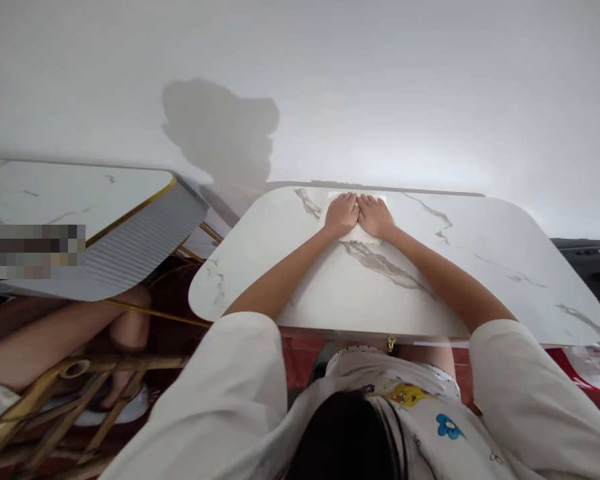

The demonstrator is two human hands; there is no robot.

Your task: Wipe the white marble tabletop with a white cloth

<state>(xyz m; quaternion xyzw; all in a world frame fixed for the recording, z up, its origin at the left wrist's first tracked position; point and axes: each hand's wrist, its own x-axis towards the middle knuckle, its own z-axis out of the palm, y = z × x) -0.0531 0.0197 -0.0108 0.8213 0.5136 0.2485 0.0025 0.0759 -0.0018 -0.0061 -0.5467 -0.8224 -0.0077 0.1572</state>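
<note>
— Down to the fingertips (349, 199) first! Laid out nearly straight on both hands, close together, pointing toward the wall (430, 80). Clenched round anything?

— Not by the look of it! Flat rather than gripping: left hand (342, 215) and right hand (377, 216) side by side, turned slightly inward. Touching, or only almost? Can't tell.

— And underneath?

— A white cloth (365, 235), or perhaps paper; hard to be sure. Pinned beneath both palms, peeping out between the wrists. Lying on the marbled table (260, 267), near the far edge, a touch left of the middle!

— Which step, then?

— Pressing or wiping, at a guess: both hands on, forearms at a long reach. Impossible to say whether sliding or stopped.

— And the next move?

— Calls for even weight through both palms, most likely, and for moving as a pair so as not to bunch the cloth. Little room forward, with the far edge so close; far more sideways and back toward the body.

— Further out now! White sleeves (235, 373), then off to the left a second table (80, 200), with another person's leg (65, 330) below and a bamboo frame (97, 383) nearby.

— And up high, a big grey shadow (220, 127)!
</note>
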